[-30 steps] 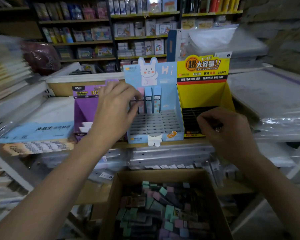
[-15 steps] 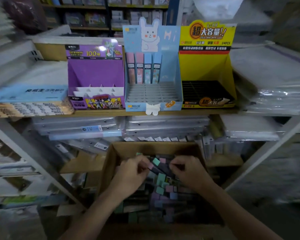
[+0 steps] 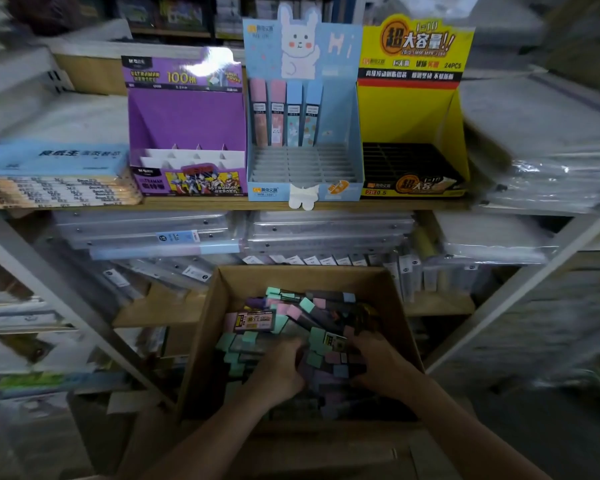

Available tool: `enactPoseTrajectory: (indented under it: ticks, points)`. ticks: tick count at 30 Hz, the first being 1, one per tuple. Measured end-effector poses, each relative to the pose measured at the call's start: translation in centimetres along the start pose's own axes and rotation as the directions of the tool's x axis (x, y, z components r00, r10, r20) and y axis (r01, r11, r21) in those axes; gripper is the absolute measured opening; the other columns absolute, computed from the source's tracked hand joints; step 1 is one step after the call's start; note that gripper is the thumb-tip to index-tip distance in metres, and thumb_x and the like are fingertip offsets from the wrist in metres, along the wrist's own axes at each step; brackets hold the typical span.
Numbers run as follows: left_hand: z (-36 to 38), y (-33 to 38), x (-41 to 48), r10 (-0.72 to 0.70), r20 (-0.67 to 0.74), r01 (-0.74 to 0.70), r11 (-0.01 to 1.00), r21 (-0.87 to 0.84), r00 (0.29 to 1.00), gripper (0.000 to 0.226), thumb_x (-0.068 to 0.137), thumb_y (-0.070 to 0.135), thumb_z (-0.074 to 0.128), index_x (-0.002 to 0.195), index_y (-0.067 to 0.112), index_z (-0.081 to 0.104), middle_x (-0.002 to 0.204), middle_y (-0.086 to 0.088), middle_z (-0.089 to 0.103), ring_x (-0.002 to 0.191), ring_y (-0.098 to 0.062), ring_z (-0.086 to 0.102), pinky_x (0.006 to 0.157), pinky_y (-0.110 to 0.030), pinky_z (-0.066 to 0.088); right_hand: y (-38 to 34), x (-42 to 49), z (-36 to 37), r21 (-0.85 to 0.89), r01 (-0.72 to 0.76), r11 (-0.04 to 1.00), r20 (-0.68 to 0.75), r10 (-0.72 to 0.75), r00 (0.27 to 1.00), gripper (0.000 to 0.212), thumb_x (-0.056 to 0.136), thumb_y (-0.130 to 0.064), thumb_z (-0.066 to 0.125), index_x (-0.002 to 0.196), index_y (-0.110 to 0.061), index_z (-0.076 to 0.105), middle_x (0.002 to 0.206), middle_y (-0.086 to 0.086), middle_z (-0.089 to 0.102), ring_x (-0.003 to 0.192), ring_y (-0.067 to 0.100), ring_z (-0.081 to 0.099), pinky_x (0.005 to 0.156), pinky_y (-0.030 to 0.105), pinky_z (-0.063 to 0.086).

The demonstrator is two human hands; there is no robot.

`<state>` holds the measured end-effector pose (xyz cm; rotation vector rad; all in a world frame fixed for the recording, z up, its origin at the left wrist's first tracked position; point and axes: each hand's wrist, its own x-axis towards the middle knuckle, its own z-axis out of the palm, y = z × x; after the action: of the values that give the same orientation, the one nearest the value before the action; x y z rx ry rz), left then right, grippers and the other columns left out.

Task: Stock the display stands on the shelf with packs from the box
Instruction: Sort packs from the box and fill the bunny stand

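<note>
The packs (image 3: 293,311), small flat rectangles in mint, pink and purple, are heaped in the cardboard box (image 3: 207,341) around both hands. The left hand (image 3: 278,372) and right hand (image 3: 381,370) are sunk among them with the fingertips hidden, so whether anything is held cannot be told. Above the hands, blurred, the purple stand (image 3: 184,123), the blue stand (image 3: 336,109) and the yellow stand (image 3: 413,112) are seen on the wooden shelf (image 3: 222,203).

Three display stands (image 3: 305,161) abreast on the shelf (image 3: 222,203), four packs (image 3: 277,112) in the middle one, box (image 3: 201,341) below in front.

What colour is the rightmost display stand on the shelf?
Yellow stand, black tray; head view.
</note>
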<state>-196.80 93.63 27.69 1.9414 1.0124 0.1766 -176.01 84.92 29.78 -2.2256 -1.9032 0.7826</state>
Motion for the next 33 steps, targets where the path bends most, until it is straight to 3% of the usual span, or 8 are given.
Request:
enactPoseTrajectory:
  ticks: [3,5,8,13,23,28,31,33]
  points:
    - [0.7,-0.1,-0.1,0.07,0.017,-0.071,0.996,0.055,0.997,0.037,0.086,0.034,0.078,0.121,0.038,0.066,0.101,0.028,0.059,0.102,0.004,0.058,0.077,-0.004,0.04,0.3,0.5,0.8,-0.009,-0.003,1.0,-0.02,0.003,1.0,0.073,0.08,-0.027,0.079,0.143,-0.023,0.042,0.142,0.002,0.048,0.131,0.021,0.045,0.108,0.038,0.044]
    - [1.0,-0.1,0.0,0.089,-0.007,-0.088,0.993,0.084,0.996,0.032,0.089,0.032,0.075,0.12,0.035,0.067,0.11,0.02,0.064,0.105,0.001,0.058,0.083,-0.01,0.045,0.4,0.7,1.0,-0.001,-0.01,1.0,-0.029,0.01,1.0,0.071,0.081,-0.026,0.078,0.142,-0.023,0.042,0.141,0.003,0.047,0.131,0.023,0.044,0.108,0.04,0.043]
    - [1.0,0.0,0.2,0.062,-0.037,-0.058,0.992,0.112,0.997,0.032,0.089,0.031,0.075,0.12,0.03,0.068,0.118,0.011,0.064,0.107,-0.005,0.057,0.092,-0.027,0.052,0.6,0.9,1.0,0.01,-0.013,1.0,-0.031,0.014,0.999,0.071,0.082,-0.026,0.077,0.142,-0.024,0.041,0.141,0.003,0.045,0.13,0.023,0.042,0.108,0.04,0.043]
    - [1.1,-0.4,0.5,0.018,-0.061,-0.009,0.99,0.142,0.998,0.04,0.082,0.027,0.082,0.117,0.03,0.063,0.121,0.008,0.052,0.106,-0.006,0.05,0.081,-0.015,0.042,0.8,1.3,1.3,0.044,-0.006,0.999,-0.031,0.007,0.999,0.061,0.08,-0.02,0.079,0.131,-0.022,0.046,0.131,0.001,0.048,0.122,0.018,0.047,0.102,0.035,0.047]
    - [1.1,-0.1,0.4,-0.029,-0.022,0.032,0.99,0.135,0.999,0.035,0.087,0.023,0.077,0.115,0.034,0.059,0.114,0.012,0.063,0.106,-0.004,0.06,0.091,-0.032,0.056,0.4,1.7,0.8,-0.003,0.115,0.993,0.063,-0.115,0.991,0.034,0.089,-0.011,0.068,0.123,-0.015,0.063,0.13,0.001,0.048,0.12,0.018,0.051,0.102,0.034,0.048]
    - [1.0,0.2,0.6,0.001,-0.034,0.003,0.993,0.118,0.999,0.031,0.088,0.024,0.075,0.088,0.044,0.051,0.099,0.012,0.063,0.093,-0.002,0.06,0.072,-0.021,0.047,0.0,1.2,0.3,0.055,0.105,0.993,0.074,-0.108,0.991,0.039,0.089,-0.016,0.071,0.126,-0.02,0.06,0.132,-0.001,0.053,0.122,0.014,0.052,0.096,0.021,0.046]
    - [0.9,0.6,0.8,-0.013,-0.048,0.014,1.0,0.026,0.999,0.029,0.086,0.025,0.077,0.088,0.043,0.054,0.095,0.013,0.063,0.089,0.001,0.06,0.064,-0.014,0.043,-0.1,1.0,0.0,0.131,0.092,0.987,0.084,-0.104,0.991,0.039,0.092,-0.017,0.066,0.13,-0.024,0.057,0.131,-0.003,0.057,0.12,0.011,0.054,0.087,0.014,0.044]
    - [0.7,0.7,1.0,-0.042,-0.078,0.036,0.996,-0.079,0.996,0.027,0.086,0.024,0.077,0.089,0.04,0.056,0.094,0.012,0.066,0.088,0.002,0.062,0.063,-0.013,0.044,-0.3,0.9,-0.2,0.167,0.087,0.982,0.075,-0.101,0.992,0.035,0.096,-0.019,0.06,0.13,-0.024,0.056,0.13,-0.002,0.056,0.116,0.01,0.054,0.089,0.017,0.046]
